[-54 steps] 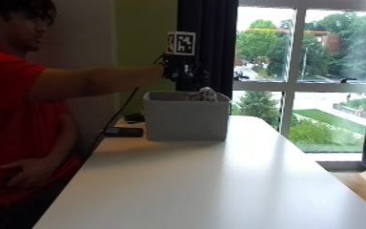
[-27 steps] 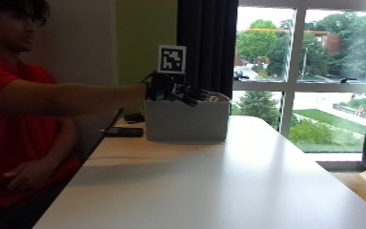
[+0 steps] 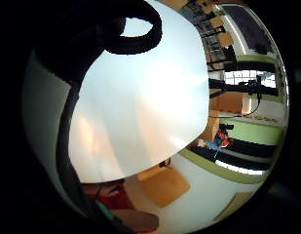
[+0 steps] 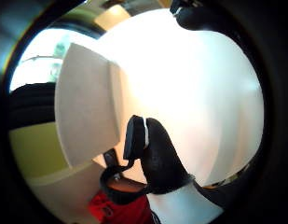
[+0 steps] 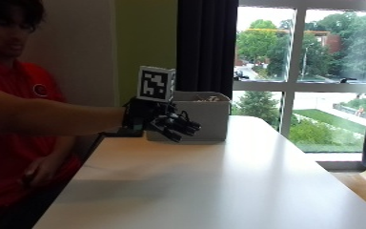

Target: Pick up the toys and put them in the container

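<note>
Apparently my gloved right hand (image 5: 161,121) hung empty above the table (image 5: 234,181), fingers loosely spread, just off the container (image 5: 192,114) at its seven o'clock. Something I couldn't identify showed over the rim; I saw no toys outside.

My right hand (image 5: 164,121) is in a black glove. Container (image 5: 198,116) plain light grey, no pattern; looks pale grey-white in the thumb-side palm view (image 4: 85,116). Table (image 5: 234,186) plain white. My shirt (image 5: 12,124) red. Wall (image 5: 142,43) behind is yellow-green, curtain (image 5: 205,45) dark navy, nearly black. Trees and lawn through the window (image 5: 310,71) green.
</note>
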Action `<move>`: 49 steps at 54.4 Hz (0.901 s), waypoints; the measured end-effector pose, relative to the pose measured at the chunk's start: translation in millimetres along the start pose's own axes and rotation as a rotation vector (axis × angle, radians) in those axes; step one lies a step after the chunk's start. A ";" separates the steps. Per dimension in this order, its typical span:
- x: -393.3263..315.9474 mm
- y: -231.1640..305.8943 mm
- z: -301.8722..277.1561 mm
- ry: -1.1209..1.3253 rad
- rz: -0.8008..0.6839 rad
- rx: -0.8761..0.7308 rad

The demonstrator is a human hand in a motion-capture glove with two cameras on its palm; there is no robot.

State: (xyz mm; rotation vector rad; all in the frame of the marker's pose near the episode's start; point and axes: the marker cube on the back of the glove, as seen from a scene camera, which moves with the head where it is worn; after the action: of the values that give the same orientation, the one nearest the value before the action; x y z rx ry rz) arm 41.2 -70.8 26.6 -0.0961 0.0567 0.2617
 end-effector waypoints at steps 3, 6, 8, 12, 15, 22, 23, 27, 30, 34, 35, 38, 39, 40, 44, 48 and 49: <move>5.1 3.0 1.9 -0.004 0.017 0.005; 9.5 8.2 2.3 -0.003 -0.017 0.009; 13.6 11.5 2.7 0.006 -0.037 0.012; 27.8 12.2 2.9 0.008 0.005 0.024; 37.8 11.4 3.2 0.015 0.047 0.030; 46.9 15.6 3.7 0.000 0.053 0.026; 47.9 16.5 3.8 -0.003 0.050 0.023; 48.8 21.9 4.0 -0.008 0.022 0.009; 51.9 24.9 3.9 -0.002 0.026 0.007; 56.1 29.1 3.9 0.000 0.028 0.007; 57.1 29.8 4.0 -0.003 0.029 0.007; 61.3 31.9 5.2 -0.006 0.032 0.002; 63.0 32.6 5.9 -0.006 0.035 -0.001; 64.8 33.1 6.6 -0.007 0.039 -0.004; 70.9 34.2 9.6 -0.015 0.060 -0.014; 74.8 35.8 12.1 -0.021 0.063 -0.021; 75.3 36.2 12.4 -0.025 0.064 -0.022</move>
State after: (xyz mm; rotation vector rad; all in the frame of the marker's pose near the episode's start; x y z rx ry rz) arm 104.8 -15.4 30.6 -0.1129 0.0318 0.3270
